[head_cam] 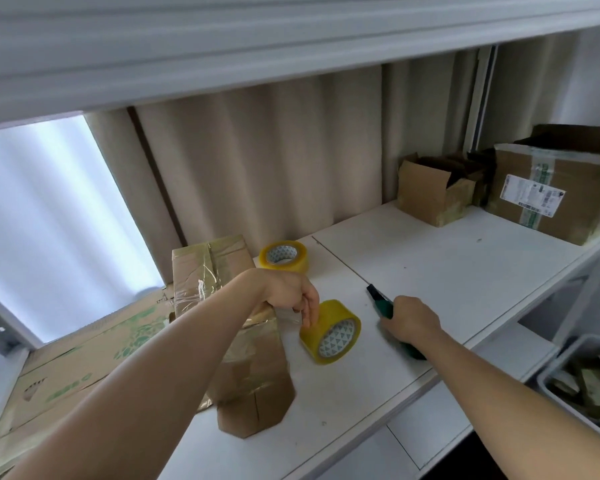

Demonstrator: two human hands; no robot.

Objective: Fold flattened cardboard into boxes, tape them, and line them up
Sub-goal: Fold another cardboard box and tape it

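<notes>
Left forearm: closest to the lens, reaching up from the bottom-left corner across the taped cardboard.
Left hand: fingers curled down, tips touching the top of the near tape roll; whether they truly grip it, cannot tell.
Near tape roll: yellow-tinted, standing on its edge on the white shelf, core facing us, just right of the flattened piece.
Flattened cardboard: brown, glossy with old clear tape, lying lengthwise on the shelf under the left wrist, near end cut to an angled point.
Printed cardboard sheet: green markings, flat at the left, partly under the brown piece.
Right hand: fingers wrapped round a green-handled cutter, dark tip pointing away along the shelf, beside the near roll but apart from it.
Second tape roll: farther back, against the curtain, just right of the cardboard's far end.
Far right: an open small box and a labelled box, side by side, well apart from both hands.
Lower right: grey bin with scraps inside.
</notes>
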